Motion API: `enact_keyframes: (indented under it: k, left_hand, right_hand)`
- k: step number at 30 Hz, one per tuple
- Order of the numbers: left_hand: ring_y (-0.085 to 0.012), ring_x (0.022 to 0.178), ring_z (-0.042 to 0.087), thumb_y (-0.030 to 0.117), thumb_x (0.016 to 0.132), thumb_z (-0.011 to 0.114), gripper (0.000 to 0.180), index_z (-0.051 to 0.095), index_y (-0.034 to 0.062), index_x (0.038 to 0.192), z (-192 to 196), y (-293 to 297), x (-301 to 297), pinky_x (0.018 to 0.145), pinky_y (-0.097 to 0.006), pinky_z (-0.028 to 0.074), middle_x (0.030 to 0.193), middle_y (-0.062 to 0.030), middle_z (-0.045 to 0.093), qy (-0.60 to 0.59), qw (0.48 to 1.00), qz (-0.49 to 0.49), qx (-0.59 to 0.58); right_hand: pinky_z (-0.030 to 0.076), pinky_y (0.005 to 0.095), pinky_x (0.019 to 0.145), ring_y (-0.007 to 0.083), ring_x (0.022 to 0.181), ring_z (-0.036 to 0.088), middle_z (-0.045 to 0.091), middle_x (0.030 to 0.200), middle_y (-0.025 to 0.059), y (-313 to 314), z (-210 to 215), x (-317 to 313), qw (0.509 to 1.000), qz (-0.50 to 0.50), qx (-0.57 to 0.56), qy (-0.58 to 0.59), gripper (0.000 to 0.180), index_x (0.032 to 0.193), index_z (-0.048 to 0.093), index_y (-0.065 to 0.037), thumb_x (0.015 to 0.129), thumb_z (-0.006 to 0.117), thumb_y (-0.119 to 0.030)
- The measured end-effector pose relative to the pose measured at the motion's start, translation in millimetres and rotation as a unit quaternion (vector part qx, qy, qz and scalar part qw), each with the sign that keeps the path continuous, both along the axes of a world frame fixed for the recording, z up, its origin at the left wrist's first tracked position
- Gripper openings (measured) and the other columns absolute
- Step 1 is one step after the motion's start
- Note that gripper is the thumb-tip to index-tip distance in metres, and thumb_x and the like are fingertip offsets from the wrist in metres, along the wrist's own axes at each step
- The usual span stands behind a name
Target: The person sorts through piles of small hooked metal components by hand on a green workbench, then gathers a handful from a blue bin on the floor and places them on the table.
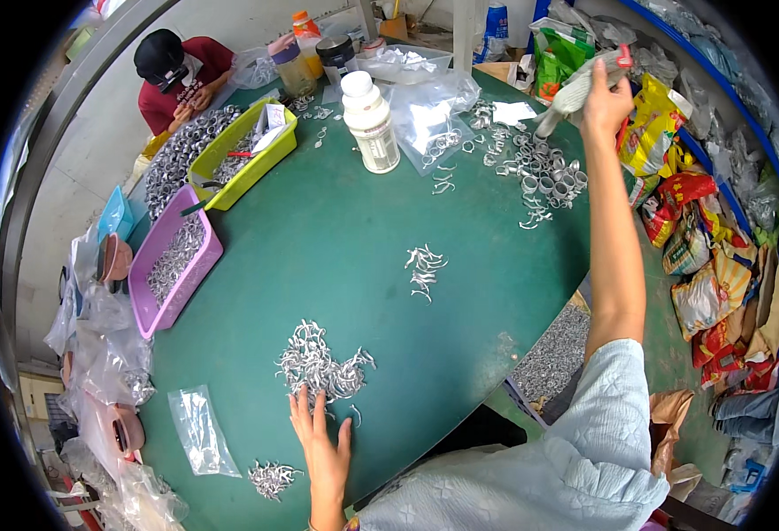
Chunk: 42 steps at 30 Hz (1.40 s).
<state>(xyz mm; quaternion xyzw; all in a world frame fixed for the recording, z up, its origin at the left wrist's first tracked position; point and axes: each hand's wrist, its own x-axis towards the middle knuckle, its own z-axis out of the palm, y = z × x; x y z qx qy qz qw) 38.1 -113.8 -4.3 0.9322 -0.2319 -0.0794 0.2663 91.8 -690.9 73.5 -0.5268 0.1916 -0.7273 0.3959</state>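
Observation:
My left hand (321, 447) rests on the green table with its fingers spread. Its fingertips touch the lower edge of a heap of small curved silver metal pieces (314, 363). Out at the far right, my right hand (607, 108) is closed on a whitish knit work glove (572, 94) with a red end, which hangs down over the table's edge. Close to the glove lie many silver metal rings (549, 173). A smaller group of curved pieces (423, 273) sits mid-table, and another little pile (273, 479) lies left of my left wrist.
A clear plastic bag (202, 431) lies at the left. Beyond it stand a purple basket (142, 301) and a yellow-green basket (285, 146), both holding metal parts. A white bottle (370, 124) stands farther back. Across the table sits a person in a dark cap (159, 60). Colourful bags (686, 203) fill the right side.

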Motion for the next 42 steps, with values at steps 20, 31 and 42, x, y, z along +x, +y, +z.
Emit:
enact_keyframes:
  k: [20,31,42]
  left_hand:
    - [-0.0365,0.132,0.024,-0.001,0.074,0.060,0.046,0.051,0.0026,0.119,9.0,-1.9,11.9,0.107,-0.043,0.022,0.141,-0.0151,0.032,0.023,0.999,0.023,-0.012]
    - [-0.0404,0.113,0.045,0.007,0.080,0.061,0.034,0.056,0.0025,0.113,-6.7,5.0,25.4,0.095,-0.043,0.037,0.123,-0.0245,0.047,-0.085,0.996,-0.029,-0.021]
    - [-0.0404,0.122,0.038,0.005,0.080,0.058,0.034,0.057,0.0024,0.114,-13.2,4.1,26.2,0.102,-0.043,0.030,0.129,-0.0235,0.044,-0.025,0.998,0.003,-0.062]
  right_hand:
    - [0.033,0.0425,0.094,0.0324,0.108,0.043,0.050,0.113,0.0163,136.4,-130.4,81.8,0.796,0.181,-0.212,0.537,0.041,0.115,0.054,-0.003,0.074,0.054,-0.003]
    - [0.027,0.0521,0.099,0.0301,0.121,0.038,0.048,0.126,0.0130,97.6,-112.7,-65.4,0.693,-0.014,-0.127,0.709,0.044,0.115,0.056,-0.005,0.079,0.064,-0.029]
    - [0.026,0.0499,0.100,0.0274,0.113,0.047,0.058,0.109,0.0090,121.8,-114.9,-83.1,0.768,0.002,-0.143,0.624,0.031,0.100,0.062,-0.004,0.076,0.067,-0.023]
